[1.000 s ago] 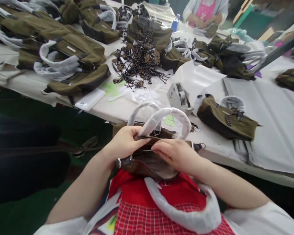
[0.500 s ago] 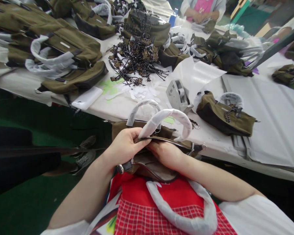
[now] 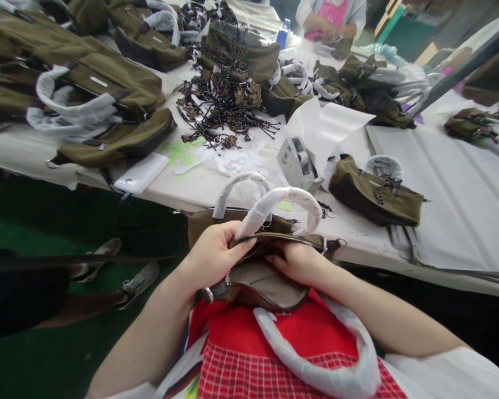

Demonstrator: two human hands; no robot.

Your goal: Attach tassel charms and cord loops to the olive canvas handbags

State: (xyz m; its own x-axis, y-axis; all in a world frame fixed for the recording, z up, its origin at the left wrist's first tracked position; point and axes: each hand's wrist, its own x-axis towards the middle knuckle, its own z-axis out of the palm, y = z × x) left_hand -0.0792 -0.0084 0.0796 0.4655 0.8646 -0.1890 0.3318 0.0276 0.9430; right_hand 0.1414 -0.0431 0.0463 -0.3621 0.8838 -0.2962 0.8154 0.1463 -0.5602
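Observation:
An olive handbag [image 3: 270, 280] with a beige lining hangs unzipped before me, between the table edge and my red apron. My left hand [image 3: 216, 252] is closed on its far zipped rim, thumb on the inside, beside a wrapped white handle [image 3: 289, 194]. Inside the opening is my right hand [image 3: 301, 260], below the same rim; its thumb points left over the lining and its other fingers are mostly hidden. A second wrapped handle [image 3: 316, 371] droops over the apron. Just behind, another olive bag [image 3: 199, 224] with a raised handle touches the table edge.
On the table [image 3: 449, 194] lie a heap of black-and-brown corded charms [image 3: 228, 105], a grey tape dispenser [image 3: 295, 163] and a small olive bag [image 3: 374, 191]. Olive bags [image 3: 120, 83] pile up at left. A co-worker [image 3: 332, 22] stands behind; someone's shoes [image 3: 139, 282] show at left.
My right hand has shifted slightly right inside the handbag, its thumb now apart, and more lining shows. The left hand keeps its grip. At left, the other person's feet have moved.

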